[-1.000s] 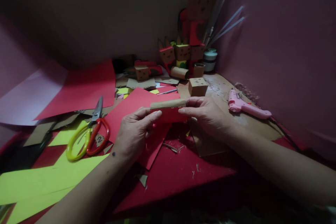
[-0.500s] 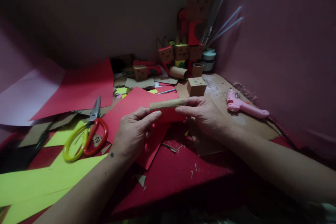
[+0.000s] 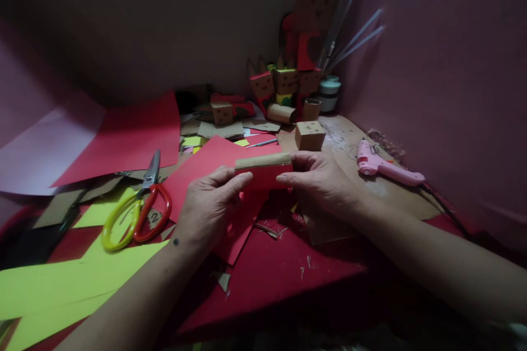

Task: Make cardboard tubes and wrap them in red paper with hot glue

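Note:
Between my two hands is a brown cardboard roll [image 3: 262,161], held level, with red paper [image 3: 269,176] covering its near side. My left hand [image 3: 212,197] pinches its left end, thumb in front. The right end is gripped by my right hand [image 3: 319,178], thumb below and fingers behind. A larger red sheet [image 3: 201,175] lies under my left hand. Just beyond my right hand sits a small cardboard box [image 3: 309,136] with dots drawn on it. To the left of my left hand lie scissors [image 3: 142,203] with one yellow and one red handle.
At the right is a pink glue gun [image 3: 387,167] with a cord. Yellow paper [image 3: 82,279] spreads over the left front. Cardboard figures [image 3: 284,82] stand at the back beside a lidded pot [image 3: 328,93]. Paper scraps [image 3: 222,281] lie near the front edge.
The roll has turned slightly in my fingers, so more red paper shows below the brown strip. Both hands stay in nearly the same place.

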Demonstrator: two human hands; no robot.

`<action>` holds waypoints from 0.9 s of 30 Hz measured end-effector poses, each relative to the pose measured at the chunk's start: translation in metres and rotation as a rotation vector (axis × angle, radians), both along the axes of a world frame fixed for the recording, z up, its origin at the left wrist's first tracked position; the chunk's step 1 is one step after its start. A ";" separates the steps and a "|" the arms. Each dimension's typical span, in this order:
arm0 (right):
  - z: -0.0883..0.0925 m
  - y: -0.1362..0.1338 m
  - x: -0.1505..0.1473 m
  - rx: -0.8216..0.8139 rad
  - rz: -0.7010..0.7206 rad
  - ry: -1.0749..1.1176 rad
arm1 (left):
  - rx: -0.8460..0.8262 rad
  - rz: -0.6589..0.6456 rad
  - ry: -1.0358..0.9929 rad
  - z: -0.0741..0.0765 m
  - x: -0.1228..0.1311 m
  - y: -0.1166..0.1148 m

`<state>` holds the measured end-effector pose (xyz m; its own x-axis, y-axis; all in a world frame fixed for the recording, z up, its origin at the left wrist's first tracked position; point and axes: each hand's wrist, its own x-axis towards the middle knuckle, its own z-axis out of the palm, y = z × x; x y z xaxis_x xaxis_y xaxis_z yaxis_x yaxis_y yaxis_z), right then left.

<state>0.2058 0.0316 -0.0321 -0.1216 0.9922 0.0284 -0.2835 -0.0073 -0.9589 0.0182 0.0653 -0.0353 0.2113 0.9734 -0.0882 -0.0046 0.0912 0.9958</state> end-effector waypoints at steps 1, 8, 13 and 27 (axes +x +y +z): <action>0.000 0.000 0.000 0.006 -0.015 -0.004 | 0.003 -0.006 0.004 0.000 0.000 0.000; -0.001 0.001 -0.001 -0.031 -0.066 0.011 | 0.112 -0.003 0.128 0.003 -0.002 0.001; 0.000 0.004 0.001 -0.005 -0.069 0.013 | 0.153 0.009 0.124 0.005 -0.001 0.000; 0.038 0.027 -0.005 0.257 -0.252 -0.149 | 0.483 0.144 0.108 0.045 0.006 0.007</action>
<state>0.2004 0.0583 0.0062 0.1034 0.9543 0.2803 -0.1034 0.2906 -0.9512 0.0241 0.0719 0.0096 0.0869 0.9272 0.3643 0.1217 -0.3729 0.9199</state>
